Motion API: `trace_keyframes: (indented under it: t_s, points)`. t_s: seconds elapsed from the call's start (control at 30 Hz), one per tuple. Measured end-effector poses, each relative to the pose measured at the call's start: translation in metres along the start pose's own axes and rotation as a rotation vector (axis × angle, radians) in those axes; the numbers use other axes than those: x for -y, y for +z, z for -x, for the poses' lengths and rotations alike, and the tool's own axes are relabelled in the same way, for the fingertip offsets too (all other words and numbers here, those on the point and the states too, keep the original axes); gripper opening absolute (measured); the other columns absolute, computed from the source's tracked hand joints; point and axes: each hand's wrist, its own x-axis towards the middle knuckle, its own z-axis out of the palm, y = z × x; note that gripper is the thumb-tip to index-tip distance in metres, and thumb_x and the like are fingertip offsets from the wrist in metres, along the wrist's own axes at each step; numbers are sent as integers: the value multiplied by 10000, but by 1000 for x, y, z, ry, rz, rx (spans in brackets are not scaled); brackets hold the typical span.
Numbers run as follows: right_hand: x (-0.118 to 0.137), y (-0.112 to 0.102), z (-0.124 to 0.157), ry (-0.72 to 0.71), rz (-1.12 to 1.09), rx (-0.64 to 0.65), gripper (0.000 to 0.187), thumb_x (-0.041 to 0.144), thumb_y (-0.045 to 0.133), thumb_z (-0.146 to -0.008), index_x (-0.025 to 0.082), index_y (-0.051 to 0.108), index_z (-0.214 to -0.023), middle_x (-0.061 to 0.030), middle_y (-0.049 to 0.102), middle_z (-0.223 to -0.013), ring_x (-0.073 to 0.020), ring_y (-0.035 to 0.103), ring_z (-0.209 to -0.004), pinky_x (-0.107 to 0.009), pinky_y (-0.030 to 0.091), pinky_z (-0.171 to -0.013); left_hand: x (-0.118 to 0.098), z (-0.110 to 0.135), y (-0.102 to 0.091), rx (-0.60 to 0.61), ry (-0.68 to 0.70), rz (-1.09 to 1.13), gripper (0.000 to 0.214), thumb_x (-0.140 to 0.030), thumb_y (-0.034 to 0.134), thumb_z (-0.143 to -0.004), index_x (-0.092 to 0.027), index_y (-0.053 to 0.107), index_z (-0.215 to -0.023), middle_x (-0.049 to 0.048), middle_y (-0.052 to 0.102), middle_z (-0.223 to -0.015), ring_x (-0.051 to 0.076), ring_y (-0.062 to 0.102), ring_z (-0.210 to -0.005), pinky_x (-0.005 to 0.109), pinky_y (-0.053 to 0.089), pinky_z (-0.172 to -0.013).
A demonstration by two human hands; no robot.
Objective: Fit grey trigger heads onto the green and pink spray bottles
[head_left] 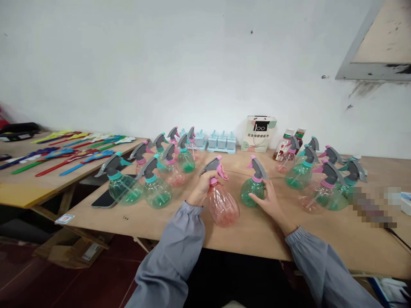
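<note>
My left hand [205, 185] is closed around the neck and grey-and-pink trigger head of a clear pink spray bottle [224, 207], which leans slightly. To its right stands a clear green spray bottle [247, 188] with a grey-and-pink head. Against the right side of that bottle is my right hand [270, 199], its thumb across the front and its fingers by the neck, partly behind it. More pink and green spray bottles are grouped on both sides, among them a green one [157, 192] on the left and a pink one [316, 199] on the right.
At the back of the wooden table [180, 231] are light-blue popsicle molds [221, 143], a printed paper bag [258, 133] and two labelled bottles [284, 143]. A phone [104, 200] lies at left. Colourful hand-shaped sticks [69, 160] cover another table. A cardboard box [72, 252] is on the floor.
</note>
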Motion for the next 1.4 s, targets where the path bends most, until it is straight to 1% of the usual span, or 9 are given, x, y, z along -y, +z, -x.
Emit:
trace_keyframes:
  t_s: [0.13,0.33,0.5,0.63,0.7,0.8,0.97,1.23,1.4]
  points:
    - [2,0,1,6,-7,-5,688,643,752,-737,224,557,-1247,-113,603,-1152,-325,599,-1132,-541,509,-995,-3,-1,7,129,14,11,268,-247,585,-527,-166,688,-760,100,750,-865,240,689,-833,257,453,-524]
    - [5,0,1,3,-2,0,716,640,753,-742,230,545,-1291,-115,603,-1174,-329,593,-1157,-542,498,-1014,0,0,7,-49,-23,9,131,-219,538,-479,-182,582,-597,48,671,-680,167,608,-647,235,376,-472]
    - [4,-1,0,-8,-1,-1,691,629,748,-751,240,550,-1288,-111,602,-1185,-328,588,-1166,-545,485,-1029,0,1,7,32,-23,-26,231,-236,564,-524,-188,659,-729,54,701,-731,195,650,-721,259,419,-533]
    - [4,0,0,-1,1,-16,693,639,744,-747,240,547,-1279,-111,596,-1182,-328,590,-1160,-542,496,-1017,-1,2,8,-50,-12,10,142,-208,543,-499,-187,620,-617,37,670,-649,159,613,-641,237,416,-507]
    - [4,0,0,2,2,-16,694,652,741,-743,239,547,-1266,-110,597,-1171,-328,593,-1150,-541,502,-1009,-2,3,8,-44,-25,14,106,-198,542,-492,-180,605,-575,42,678,-646,141,588,-600,226,405,-483]
    - [3,0,0,10,2,-16,704,669,737,-736,233,549,-1255,-112,598,-1160,-331,595,-1140,-544,508,-995,-2,2,7,1,-40,-4,198,-205,556,-512,-170,676,-666,59,741,-759,146,613,-611,232,417,-481]
    - [2,0,0,22,-8,-8,728,669,744,-732,233,542,-1278,-113,595,-1168,-331,590,-1152,-547,505,-1004,-3,-2,6,27,-16,-14,398,-225,564,-555,-172,741,-908,76,768,-893,231,710,-859,275,517,-622]
    - [-2,2,0,-4,1,-14,708,665,738,-744,241,544,-1278,-113,596,-1166,-339,593,-1159,-561,505,-1004,-3,2,5,-42,16,23,105,-201,540,-492,-179,609,-567,38,649,-638,154,600,-640,233,448,-517]
    - [1,2,1,-3,1,-10,686,643,734,-760,232,547,-1277,-120,599,-1181,-337,590,-1168,-553,502,-1011,-2,1,7,36,2,-29,222,-228,561,-524,-182,676,-709,57,707,-745,199,655,-758,263,474,-569]
